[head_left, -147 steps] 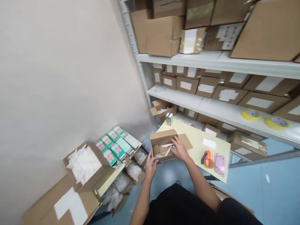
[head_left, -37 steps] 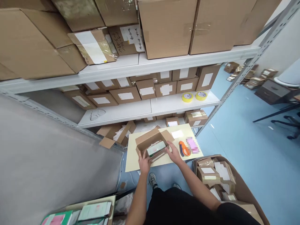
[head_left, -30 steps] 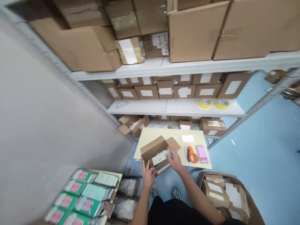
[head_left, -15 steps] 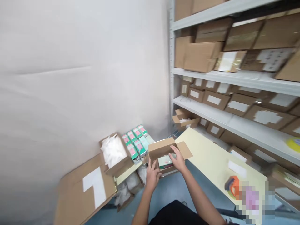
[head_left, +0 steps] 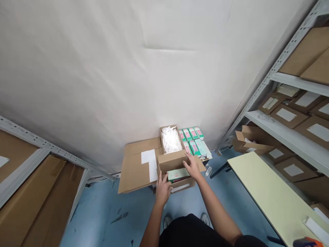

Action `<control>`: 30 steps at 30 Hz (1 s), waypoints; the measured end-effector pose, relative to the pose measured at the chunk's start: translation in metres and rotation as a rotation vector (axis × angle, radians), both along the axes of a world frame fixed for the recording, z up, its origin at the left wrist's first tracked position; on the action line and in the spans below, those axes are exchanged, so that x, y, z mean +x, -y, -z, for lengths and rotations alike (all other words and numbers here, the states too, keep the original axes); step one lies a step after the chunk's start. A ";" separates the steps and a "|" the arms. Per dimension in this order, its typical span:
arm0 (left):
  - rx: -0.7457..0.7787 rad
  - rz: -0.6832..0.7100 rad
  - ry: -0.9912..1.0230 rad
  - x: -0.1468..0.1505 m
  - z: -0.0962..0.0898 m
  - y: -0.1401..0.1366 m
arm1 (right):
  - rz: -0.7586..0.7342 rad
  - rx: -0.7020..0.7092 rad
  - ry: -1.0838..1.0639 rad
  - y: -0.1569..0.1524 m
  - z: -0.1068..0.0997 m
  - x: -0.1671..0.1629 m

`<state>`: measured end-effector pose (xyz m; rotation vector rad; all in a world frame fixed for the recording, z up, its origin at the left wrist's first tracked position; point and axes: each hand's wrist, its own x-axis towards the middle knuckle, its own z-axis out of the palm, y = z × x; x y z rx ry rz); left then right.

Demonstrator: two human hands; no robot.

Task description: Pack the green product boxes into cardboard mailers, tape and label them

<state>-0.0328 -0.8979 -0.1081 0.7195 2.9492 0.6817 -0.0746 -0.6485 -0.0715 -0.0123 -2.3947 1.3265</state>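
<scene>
An open cardboard box (head_left: 168,159) is held in front of my body with its flaps up. Inside it lies a pale green carton (head_left: 178,174); whatever is under that carton is mostly hidden. My left hand (head_left: 163,190) grips the box's left side, fingertips over the edge by the carton. On the right side, my right hand (head_left: 193,168) has its fingers curled over the wall and flap. Just beyond the box, white packets (head_left: 171,140) fill another open carton. Beside them stand rows of green-and-pink boxes (head_left: 194,147).
A large brown cardboard sheet (head_left: 132,168) with white paper lies to the left. At right is a pale yellow table (head_left: 269,192) bearing an orange-and-dark object (head_left: 308,242). Metal shelving with boxes stands on both sides. A white power strip (head_left: 208,171) hangs or lies near the stand.
My view has swung left and down, bringing the left shelving and my feet into sight. The held box has moved left, closer to the cardboard sheet. Both hands keep their grip.
</scene>
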 end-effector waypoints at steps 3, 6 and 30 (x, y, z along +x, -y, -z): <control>-0.003 -0.027 0.010 -0.012 0.005 0.024 | -0.019 0.062 0.040 0.018 0.005 -0.026; 0.020 -0.044 0.023 -0.019 0.012 0.029 | -0.003 0.106 0.066 0.018 0.012 -0.058; -0.026 -0.144 0.040 -0.032 0.026 -0.007 | -0.143 0.520 0.796 0.040 0.080 -0.317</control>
